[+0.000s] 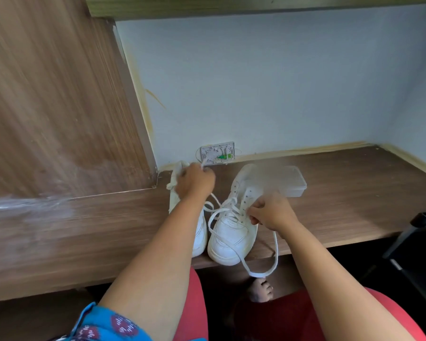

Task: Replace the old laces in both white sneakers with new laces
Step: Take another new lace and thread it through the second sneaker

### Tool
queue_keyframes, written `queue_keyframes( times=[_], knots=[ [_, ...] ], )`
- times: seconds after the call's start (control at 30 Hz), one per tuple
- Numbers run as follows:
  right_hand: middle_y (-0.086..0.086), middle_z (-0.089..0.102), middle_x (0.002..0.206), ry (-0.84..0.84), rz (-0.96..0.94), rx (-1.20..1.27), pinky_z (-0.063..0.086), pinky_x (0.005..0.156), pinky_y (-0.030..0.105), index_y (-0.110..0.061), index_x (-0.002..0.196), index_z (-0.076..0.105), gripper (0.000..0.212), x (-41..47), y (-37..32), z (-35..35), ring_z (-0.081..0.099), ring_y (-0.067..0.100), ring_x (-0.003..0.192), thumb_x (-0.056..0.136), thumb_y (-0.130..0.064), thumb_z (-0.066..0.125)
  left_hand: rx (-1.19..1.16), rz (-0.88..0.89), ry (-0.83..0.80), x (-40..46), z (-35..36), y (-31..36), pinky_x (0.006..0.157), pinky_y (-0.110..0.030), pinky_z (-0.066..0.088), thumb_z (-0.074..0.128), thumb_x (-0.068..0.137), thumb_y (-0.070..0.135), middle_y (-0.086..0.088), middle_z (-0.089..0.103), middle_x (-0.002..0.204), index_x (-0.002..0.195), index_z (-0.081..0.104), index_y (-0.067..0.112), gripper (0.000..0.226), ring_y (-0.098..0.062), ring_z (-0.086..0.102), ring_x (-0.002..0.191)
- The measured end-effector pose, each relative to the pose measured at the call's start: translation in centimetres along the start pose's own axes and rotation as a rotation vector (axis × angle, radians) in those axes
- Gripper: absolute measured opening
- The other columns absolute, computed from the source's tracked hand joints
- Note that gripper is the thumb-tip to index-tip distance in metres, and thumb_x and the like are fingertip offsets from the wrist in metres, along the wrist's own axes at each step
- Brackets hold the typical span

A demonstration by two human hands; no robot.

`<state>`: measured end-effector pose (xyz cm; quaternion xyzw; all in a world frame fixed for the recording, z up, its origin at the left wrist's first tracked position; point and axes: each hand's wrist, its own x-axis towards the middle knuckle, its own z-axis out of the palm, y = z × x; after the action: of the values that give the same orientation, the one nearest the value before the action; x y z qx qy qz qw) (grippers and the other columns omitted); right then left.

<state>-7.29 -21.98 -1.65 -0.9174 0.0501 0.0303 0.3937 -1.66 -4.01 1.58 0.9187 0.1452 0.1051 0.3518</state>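
Observation:
Two white sneakers stand side by side on the wooden desk (342, 205), toes toward me. The right sneaker (231, 232) has a white lace (276, 252) partly threaded; a long loop of it hangs over the desk's front edge. My right hand (271, 212) pinches that lace beside the sneaker's eyelets. The left sneaker (199, 232) is mostly hidden under my left forearm. My left hand (194, 180) is raised over its heel end and grips a white lace end that sticks up from my fist.
A clear plastic box (293, 180) lies behind the right sneaker. A white wall socket plate (217, 153) sits at the desk's back edge. A wooden cabinet side (59, 107) rises at left. A black chair part (413, 244) stands at right. My bare foot (261, 289) is below.

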Motion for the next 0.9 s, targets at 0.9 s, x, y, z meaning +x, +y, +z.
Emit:
queue_keyframes(
  times=[0.9],
  knots=[
    [-0.001,0.042,0.111,0.083,-0.278,0.198,0.05,0.085,0.025,-0.042,0.122,0.056,0.06,2.2,3.2,0.9,0.055,0.009,0.086,0.07,-0.033,0.084,0.345,0.665,-0.593,-1.8,2.5,-0.1,0.099,-0.036,0.036,0.068,0.087,0.026,0.002,0.033,0.107,0.101,0.073,0.022,0.015,-0.021,0.031,0.109]
  ],
)
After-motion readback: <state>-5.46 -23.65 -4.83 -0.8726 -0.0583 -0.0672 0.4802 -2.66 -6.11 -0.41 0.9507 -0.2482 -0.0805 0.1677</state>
